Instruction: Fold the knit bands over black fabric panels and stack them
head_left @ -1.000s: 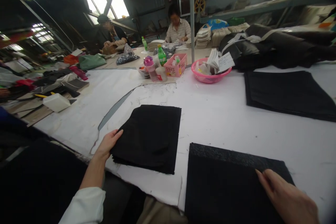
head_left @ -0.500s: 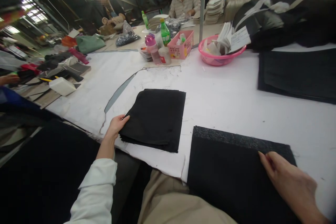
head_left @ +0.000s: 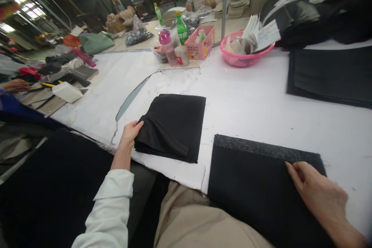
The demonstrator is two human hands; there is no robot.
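My left hand (head_left: 131, 133) pinches the left edge of the top piece in a small stack of black fabric pieces (head_left: 177, 124). That top piece is lifted at the edge and buckles in a fold, while the stack under it lies flat on the white table (head_left: 247, 104). My right hand (head_left: 315, 188) rests on a larger stack of black fabric (head_left: 261, 186) at the table's front edge. Its fingers are curled and the thumb and fingertips press near the speckled grey strip along the far edge. Whether they grip a layer there cannot be made out.
Behind the stacks stand a pink basin (head_left: 244, 60) with papers, a pink box (head_left: 200, 44), a purple-lidded bottle (head_left: 168, 48) and a green bottle (head_left: 181, 29). More black fabric (head_left: 331, 75) lies at right. A metal pole (head_left: 224, 4) rises mid-table. Two people sit across.
My left hand has raised the left edge of the top black piece, which now buckles into a fold. My right hand stays on the larger stack. The view has tilted slightly downward.
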